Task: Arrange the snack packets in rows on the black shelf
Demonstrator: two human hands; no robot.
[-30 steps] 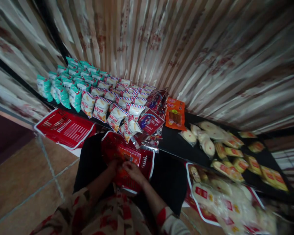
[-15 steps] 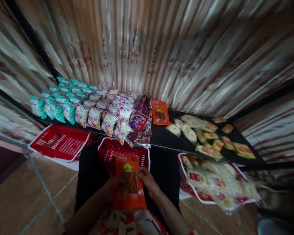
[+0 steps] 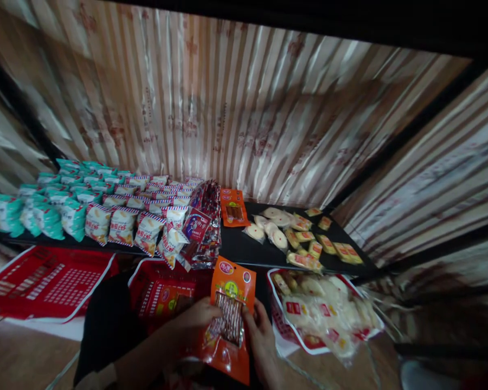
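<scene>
Between both hands I hold an orange snack packet (image 3: pixel 231 317), its clear window showing brown sticks. My left hand (image 3: pixel 197 318) grips its left edge, fingers partly over the window. On the right edge, the fingers of my right hand (image 3: pixel 262 333) are closed, thumb at the front. Another orange packet (image 3: pixel 173 300) lies in the red basket (image 3: pixel 150 271) to the left of the held one. At the back of the black shelf (image 3: pixel 244 246) stand similar orange packets (image 3: pixel 233 208), beside a pile of dark red packets (image 3: pixel 205 222).
Teal bags (image 3: pixel 49 216) and white striped bags (image 3: pixel 124 225) stand in rows on the shelf's left. White round packs (image 3: pixel 274 227) and yellow packs (image 3: pixel 309 244) lie on its right. A red basket (image 3: pixel 52 276) sits at left; another basket (image 3: pixel 284 330) with wrapped goods stands at right.
The view has shifted right and tilted up. The orange packet, still in both hands, has moved forward and right, nearer the shelf edge, and tilted. An orange packet in the basket is now visible.
</scene>
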